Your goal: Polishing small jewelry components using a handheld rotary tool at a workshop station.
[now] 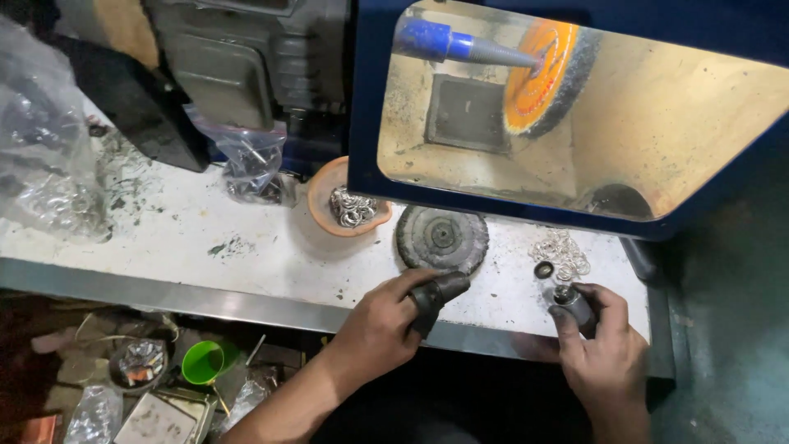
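A dim workshop — a white, grimy desk (246,263) with a steel edge, dark machine housing (246,57) behind, cluttered floor (99,386) below.

Orange face and dark bristle rim on the buffing wheel (546,78); blue spindle (436,39); blue machine housing (366,99). Terracotta-orange bowl (322,201) of silvery rings (352,207). Dirty white bench (246,263). Bright green cup (203,362). Dark grey disc (442,238).

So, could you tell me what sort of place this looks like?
Probably a small metal-polishing workshop: an orange buffing wheel on a tapered spindle, a grimy white workbench, and loose silver metal rings near the right hand.
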